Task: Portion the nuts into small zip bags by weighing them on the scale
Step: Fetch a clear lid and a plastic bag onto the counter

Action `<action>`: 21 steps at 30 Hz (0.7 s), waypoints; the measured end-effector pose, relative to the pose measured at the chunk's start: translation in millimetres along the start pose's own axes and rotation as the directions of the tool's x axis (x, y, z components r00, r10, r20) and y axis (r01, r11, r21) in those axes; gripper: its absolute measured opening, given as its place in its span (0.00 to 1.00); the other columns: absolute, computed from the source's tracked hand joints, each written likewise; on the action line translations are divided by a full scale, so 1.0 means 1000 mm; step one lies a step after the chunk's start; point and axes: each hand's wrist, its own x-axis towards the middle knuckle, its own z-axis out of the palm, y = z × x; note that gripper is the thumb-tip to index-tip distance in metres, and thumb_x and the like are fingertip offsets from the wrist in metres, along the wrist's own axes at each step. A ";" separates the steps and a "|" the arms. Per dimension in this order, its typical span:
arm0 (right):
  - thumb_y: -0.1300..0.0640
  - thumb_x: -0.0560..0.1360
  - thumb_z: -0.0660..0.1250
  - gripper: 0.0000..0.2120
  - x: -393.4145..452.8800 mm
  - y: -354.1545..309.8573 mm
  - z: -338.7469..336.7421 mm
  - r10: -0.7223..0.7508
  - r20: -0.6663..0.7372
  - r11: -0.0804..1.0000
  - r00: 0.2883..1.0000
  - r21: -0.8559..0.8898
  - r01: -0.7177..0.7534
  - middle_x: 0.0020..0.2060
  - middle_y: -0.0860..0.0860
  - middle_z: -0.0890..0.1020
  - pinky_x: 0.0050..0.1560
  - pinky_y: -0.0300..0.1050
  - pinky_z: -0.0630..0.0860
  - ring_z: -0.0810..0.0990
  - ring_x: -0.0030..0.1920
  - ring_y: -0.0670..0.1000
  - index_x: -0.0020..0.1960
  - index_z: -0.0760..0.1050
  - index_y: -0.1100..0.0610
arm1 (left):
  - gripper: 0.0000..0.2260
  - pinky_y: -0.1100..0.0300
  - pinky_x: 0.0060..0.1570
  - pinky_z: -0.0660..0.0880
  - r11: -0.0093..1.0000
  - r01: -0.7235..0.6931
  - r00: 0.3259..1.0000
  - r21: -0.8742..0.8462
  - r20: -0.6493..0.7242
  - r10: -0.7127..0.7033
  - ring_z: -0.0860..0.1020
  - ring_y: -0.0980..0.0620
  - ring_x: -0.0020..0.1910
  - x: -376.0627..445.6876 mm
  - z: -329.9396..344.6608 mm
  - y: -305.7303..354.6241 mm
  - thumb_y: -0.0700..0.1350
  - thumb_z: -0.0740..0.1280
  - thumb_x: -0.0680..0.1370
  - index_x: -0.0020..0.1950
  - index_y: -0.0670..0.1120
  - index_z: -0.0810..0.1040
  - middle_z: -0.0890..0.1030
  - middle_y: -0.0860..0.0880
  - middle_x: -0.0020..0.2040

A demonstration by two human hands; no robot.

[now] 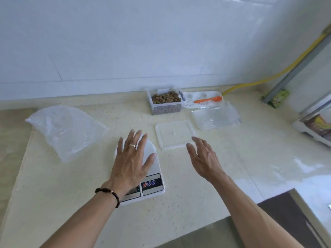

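White scale under flat L hand

We have a single view, from a wide-angle camera worn on the head, looking forward and steeply down across the worktop toward the tiled wall along its far edge. It sits close above the near edge, so both forearms run in from the bottom, and straight lines bow toward the frame's sides.
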 end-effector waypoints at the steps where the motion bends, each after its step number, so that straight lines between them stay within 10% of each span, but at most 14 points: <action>1: 0.43 0.83 0.51 0.26 0.006 0.006 -0.010 0.016 -0.012 1.000 1.000 0.010 -0.016 0.75 0.53 0.65 0.73 0.54 0.60 0.62 0.75 0.55 0.77 0.61 0.54 | 0.37 0.46 0.76 0.43 1.000 -0.026 1.000 0.000 0.014 0.026 0.49 0.48 0.78 0.014 0.002 0.011 0.67 0.37 0.77 0.77 0.45 0.59 0.58 0.45 0.78; 21: 0.42 0.75 0.68 0.36 0.248 0.202 -0.114 0.255 -0.055 0.961 0.965 -0.098 -0.259 0.72 0.55 0.66 0.68 0.55 0.63 0.64 0.72 0.58 0.74 0.58 0.59 | 0.33 0.51 0.74 0.56 0.993 0.078 0.956 0.085 0.277 -0.099 0.54 0.44 0.77 0.263 0.151 0.171 0.60 0.59 0.79 0.78 0.46 0.55 0.56 0.41 0.78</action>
